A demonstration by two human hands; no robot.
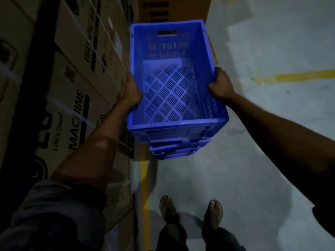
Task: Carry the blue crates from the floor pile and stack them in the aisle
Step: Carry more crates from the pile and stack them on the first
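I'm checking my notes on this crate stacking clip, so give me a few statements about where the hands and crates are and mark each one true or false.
1. Both hands hold the top blue crate by its long sides. True: the left hand grips the left rim, the right hand the right rim.
2. The top crate is full of goods. False: it is empty; its perforated bottom shows.
3. More blue crates sit beneath it. True.
4. Cardboard boxes stand on the person's right. False: they line the left side.
5. A yellow floor line runs past the person's feet. True.
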